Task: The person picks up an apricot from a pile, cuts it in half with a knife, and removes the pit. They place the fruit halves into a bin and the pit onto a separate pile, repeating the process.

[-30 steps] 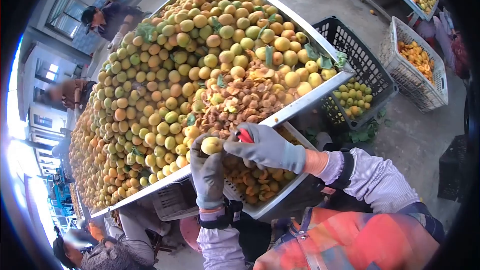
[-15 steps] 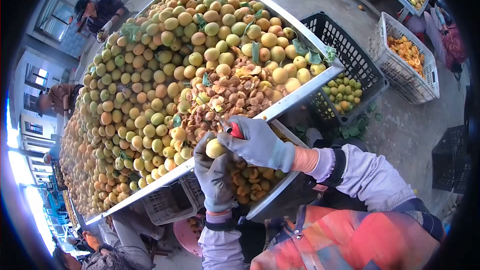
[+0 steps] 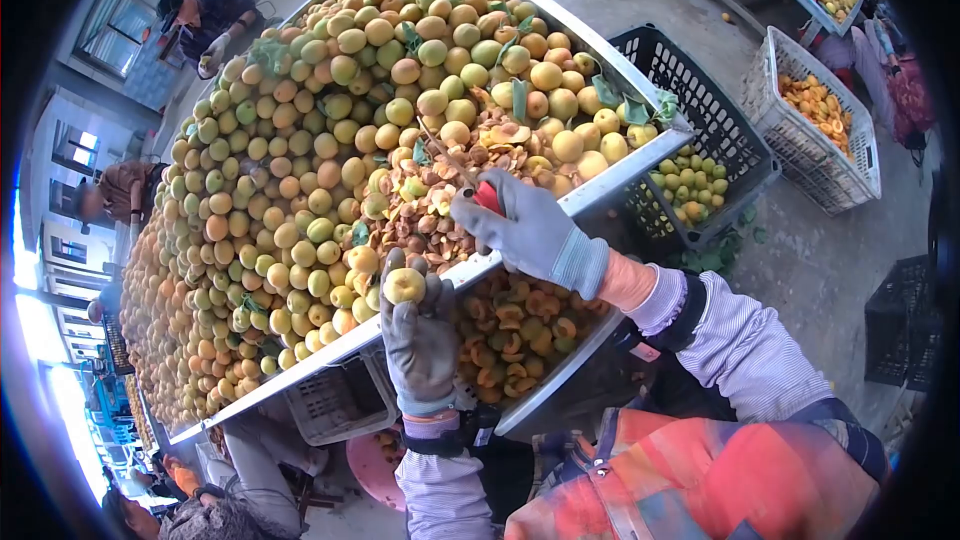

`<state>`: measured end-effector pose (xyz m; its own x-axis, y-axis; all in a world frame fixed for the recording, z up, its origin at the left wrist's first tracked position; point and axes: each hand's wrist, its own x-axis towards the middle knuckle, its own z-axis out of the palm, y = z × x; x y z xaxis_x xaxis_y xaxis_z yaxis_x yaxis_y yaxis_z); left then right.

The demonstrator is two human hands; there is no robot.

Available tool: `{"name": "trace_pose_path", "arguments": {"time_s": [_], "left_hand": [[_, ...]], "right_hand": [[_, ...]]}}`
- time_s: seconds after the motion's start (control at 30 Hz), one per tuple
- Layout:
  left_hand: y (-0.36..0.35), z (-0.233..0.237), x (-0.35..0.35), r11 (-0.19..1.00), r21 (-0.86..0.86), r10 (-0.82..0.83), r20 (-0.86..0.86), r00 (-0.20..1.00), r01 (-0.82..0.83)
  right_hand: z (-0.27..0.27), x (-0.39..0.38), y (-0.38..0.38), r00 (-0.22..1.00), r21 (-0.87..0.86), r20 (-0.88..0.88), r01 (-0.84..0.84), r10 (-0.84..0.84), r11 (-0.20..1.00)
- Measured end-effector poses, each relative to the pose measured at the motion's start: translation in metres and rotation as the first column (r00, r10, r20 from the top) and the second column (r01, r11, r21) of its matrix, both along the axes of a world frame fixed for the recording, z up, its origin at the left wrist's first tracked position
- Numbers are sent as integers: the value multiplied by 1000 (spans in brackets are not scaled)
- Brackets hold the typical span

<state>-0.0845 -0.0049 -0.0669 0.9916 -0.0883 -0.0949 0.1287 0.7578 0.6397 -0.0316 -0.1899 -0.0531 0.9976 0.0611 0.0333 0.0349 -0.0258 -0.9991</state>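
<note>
One small yellow-green apricot (image 3: 404, 286) sits pinched at the fingertips of the person's grey-gloved left hand (image 3: 420, 340), the fingers curled close around its lower half and the fruit at the hand's twelve o'clock. The blue-grey-gloved right hand (image 3: 530, 235) is up at about two o'clock from the fruit and clear of it, its fist wrapped tight on a red-handled paring knife (image 3: 488, 197), whose thin blade points away toward eleven o'clock.

Both hands hover at the near rim of a long metal-edged sorting table (image 3: 610, 185) heaped with whole yellow, green and blushed apricots. A brown mound of pits and scraps (image 3: 440, 205) lies on it just beyond the knife. Under the hands, at five o'clock, a pale shallow tray (image 3: 555, 385) holds halved orange apricots (image 3: 510, 325).

Out at two o'clock, a black plastic crate (image 3: 720, 110) with green fruit in it stands on the grey concrete floor (image 3: 830, 270), and a white mesh basket (image 3: 850, 155) of orange halves is beside it. Another worker in dark clothes (image 3: 205, 15) bends at the table's far side, around eleven o'clock.
</note>
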Motion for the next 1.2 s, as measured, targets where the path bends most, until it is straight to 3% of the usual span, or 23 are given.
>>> {"name": "trace_pose_path", "arguments": {"time_s": [0.07,0.13,0.17,0.2,0.3,0.4,0.57,0.9,1.1,1.2], "left_hand": [[-4,5,-1,998,48,-28,24,999,27],[-2,5,0,998,55,-19,18,1000,18],[-1,4,-1,998,64,-16,10,1000,15],[0,4,-2,998,64,-11,9,1000,11],[-2,5,-1,994,104,27,8,1000,-27],[-7,8,-1,987,143,75,41,996,-80],[-2,10,-2,995,95,-18,50,999,13],[4,7,0,998,48,-36,23,999,35],[7,13,1,982,174,-84,70,994,71],[4,12,1,970,244,-46,130,990,13]], "right_hand": [[5,0,-5,999,-50,31,39,-37,998],[23,-9,-8,971,205,-149,-153,185,967],[15,-10,-7,930,376,-174,-242,325,894],[14,-15,-4,928,376,-175,-246,329,894],[19,-23,-1,744,318,-281,-524,606,790],[15,-30,4,731,279,-284,-556,620,783],[14,-30,5,713,212,-292,-601,637,770],[8,-33,12,729,181,-277,-599,625,780],[-9,-34,15,753,154,-257,-587,606,795],[-9,-35,15,742,178,-271,-588,613,789]]}}
